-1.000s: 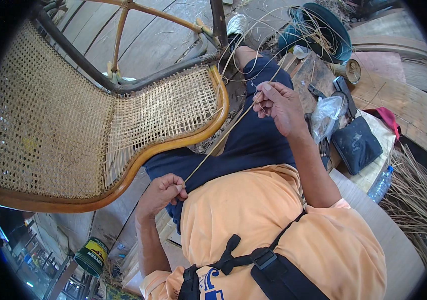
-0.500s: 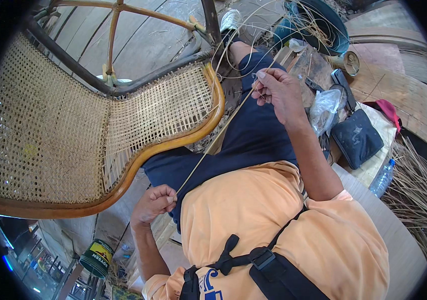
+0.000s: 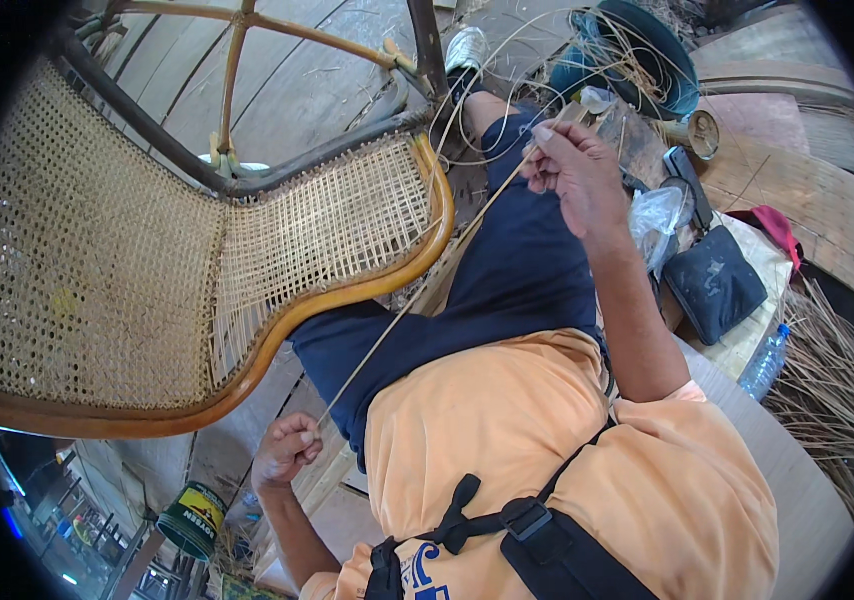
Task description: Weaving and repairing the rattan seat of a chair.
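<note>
A long, thin cane strip (image 3: 379, 347) runs taut across my lap between both hands. My left hand (image 3: 287, 448), low beside my hip, is closed on its lower end. Higher up, past my knee, my right hand (image 3: 577, 178) pinches the strip between thumb and fingers. Loose lengths of the strand loop away beyond the right hand toward the floor. To the left stands a rattan chair frame with a woven cane panel (image 3: 107, 270); its near section has a more open weave (image 3: 317, 215). A curved, varnished rattan edge (image 3: 407, 268) borders the panel close to my knee.
A teal bucket (image 3: 682, 60) with tangled strips stands at the far right. Nearby lie a plastic bag (image 3: 655, 215), a dark pouch (image 3: 715, 284), a water bottle (image 3: 766, 362) and a bundle of cane (image 3: 832, 390). A green can (image 3: 194, 520) sits lower left.
My left hand has moved down and left, drawing its end of the strip along. My right hand has shifted slightly right and up, still pinching the strip.
</note>
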`<action>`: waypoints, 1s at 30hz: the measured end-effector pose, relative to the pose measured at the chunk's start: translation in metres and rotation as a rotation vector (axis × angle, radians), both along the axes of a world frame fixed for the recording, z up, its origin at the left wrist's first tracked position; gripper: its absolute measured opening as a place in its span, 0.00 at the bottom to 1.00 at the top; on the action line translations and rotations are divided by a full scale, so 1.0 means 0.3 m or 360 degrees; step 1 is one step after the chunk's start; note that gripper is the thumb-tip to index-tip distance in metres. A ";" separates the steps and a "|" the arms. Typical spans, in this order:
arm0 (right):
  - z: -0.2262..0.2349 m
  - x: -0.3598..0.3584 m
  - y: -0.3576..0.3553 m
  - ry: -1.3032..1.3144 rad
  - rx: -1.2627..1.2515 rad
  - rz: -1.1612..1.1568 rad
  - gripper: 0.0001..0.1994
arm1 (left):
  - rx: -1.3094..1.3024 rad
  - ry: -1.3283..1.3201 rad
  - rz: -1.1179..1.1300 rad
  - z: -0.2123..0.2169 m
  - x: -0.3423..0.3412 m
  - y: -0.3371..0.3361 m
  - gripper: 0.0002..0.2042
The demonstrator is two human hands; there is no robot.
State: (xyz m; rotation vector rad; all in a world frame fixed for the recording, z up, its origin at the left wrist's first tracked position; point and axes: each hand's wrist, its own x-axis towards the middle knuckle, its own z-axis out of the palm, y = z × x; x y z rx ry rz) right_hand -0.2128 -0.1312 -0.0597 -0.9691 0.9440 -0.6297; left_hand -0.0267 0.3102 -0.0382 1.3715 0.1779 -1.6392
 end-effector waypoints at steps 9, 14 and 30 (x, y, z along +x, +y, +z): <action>0.149 -0.041 -0.247 -0.0399 -0.0315 -0.0401 0.07 | 0.0658 -0.1137 -0.0382 -0.077 0.043 0.084 0.10; 0.082 0.115 0.115 0.0377 -0.1946 0.1183 0.12 | -0.0142 -0.1516 -0.0377 0.111 -0.065 -0.462 0.20; 0.071 -0.084 0.169 0.1065 -0.0711 0.2425 0.14 | -0.1198 -0.0393 0.0008 0.167 0.028 -0.700 0.12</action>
